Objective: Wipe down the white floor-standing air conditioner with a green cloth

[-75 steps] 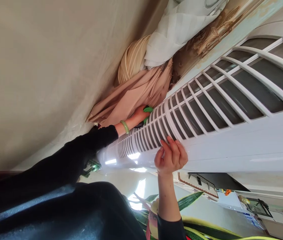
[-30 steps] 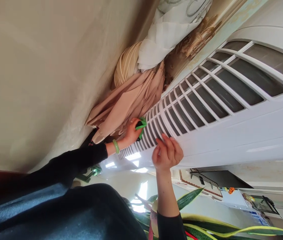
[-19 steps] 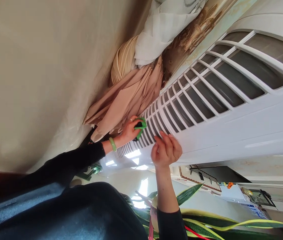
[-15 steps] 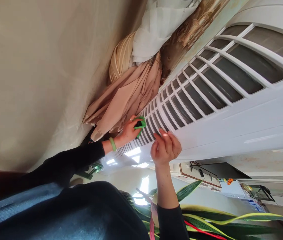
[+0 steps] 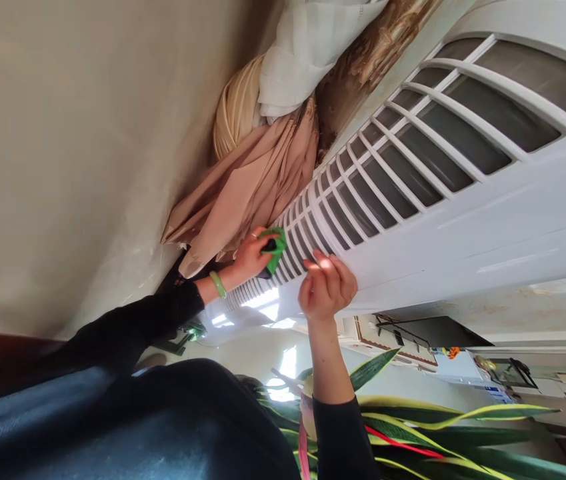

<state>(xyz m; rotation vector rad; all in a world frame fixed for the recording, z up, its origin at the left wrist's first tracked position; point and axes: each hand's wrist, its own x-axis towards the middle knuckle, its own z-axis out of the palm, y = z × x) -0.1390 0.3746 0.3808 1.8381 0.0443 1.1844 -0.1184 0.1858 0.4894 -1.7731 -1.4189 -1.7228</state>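
Note:
My left hand (image 5: 250,257), with a pale green bangle (image 5: 217,285) on its wrist, is closed round a green cloth (image 5: 277,250) that has dark parts. It presses the cloth against the narrow slats of a white grille (image 5: 347,190). The grille runs along a long white appliance casing (image 5: 443,247), resembling a floor-standing air conditioner. My right hand (image 5: 330,287) is at the grille's lower edge, its fingers curled and the fingertips by the slats. Whatever may be between those fingers is hidden.
A gathered pinkish-brown curtain (image 5: 257,180) and a white sheer curtain (image 5: 297,60) hang beside the grille. Below my right arm are long-leaved snake plants (image 5: 413,413) with a red ribbon (image 5: 403,442). A dark flat panel (image 5: 443,333) lies farther back at right.
The view has shifted slightly, so most things sit a little farther left and up. My left hand has moved slightly along the slats with the cloth, which shows more of its green face.

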